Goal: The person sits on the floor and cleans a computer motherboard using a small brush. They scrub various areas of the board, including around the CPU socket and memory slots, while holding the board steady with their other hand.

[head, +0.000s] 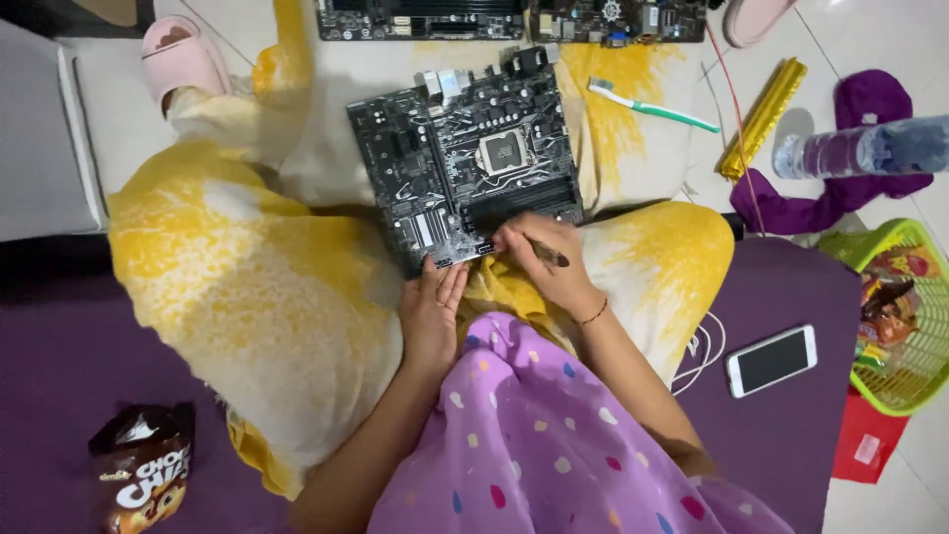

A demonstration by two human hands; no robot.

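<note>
Black circuit board (465, 163), square and densely populated, rests on the yellow-patterned lap, its near edge under both hands. The left hand (432, 314) lies open, fingers propping that edge; the right hand (542, 259) grips a thin dark brush (549, 255). Risk, I'd judge: soft cloth beneath, so a hard stroke could tip the board off the knees.

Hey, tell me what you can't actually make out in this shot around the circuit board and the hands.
Head view only:
- Tool in the right hand: only a thin dark shaft shows; fingers hide its tip.
- Near edge of the circuit board: covered by the left hand and right hand.
- Second board: cut off by the top edge.
- Bottle: blurred and cut off by the right edge.
- Basket: cut off by the right edge.
</note>
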